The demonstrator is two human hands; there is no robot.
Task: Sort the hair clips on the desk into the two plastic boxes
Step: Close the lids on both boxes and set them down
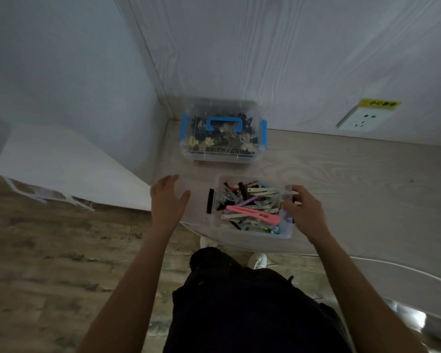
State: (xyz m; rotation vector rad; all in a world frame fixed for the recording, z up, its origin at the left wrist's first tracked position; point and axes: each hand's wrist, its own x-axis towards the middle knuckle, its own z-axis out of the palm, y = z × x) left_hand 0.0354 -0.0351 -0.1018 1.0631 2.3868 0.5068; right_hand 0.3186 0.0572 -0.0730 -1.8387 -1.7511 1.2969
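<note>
A pale wood-grain desk [341, 179] meets white panelled walls at its far left corner. There sits a lidded clear plastic box with blue latches and handle [223, 131], holding dark and cream clips. Nearer, at the desk's front edge, an open clear plastic box [252, 231] holds slim snap hair clips [250, 210], one long and pink. The right hand [307, 212] grips that box's right wall, fingers curled over the rim. The left hand [167, 200] hovers spread and empty, left of the box; bare desk stretches rightward.
</note>
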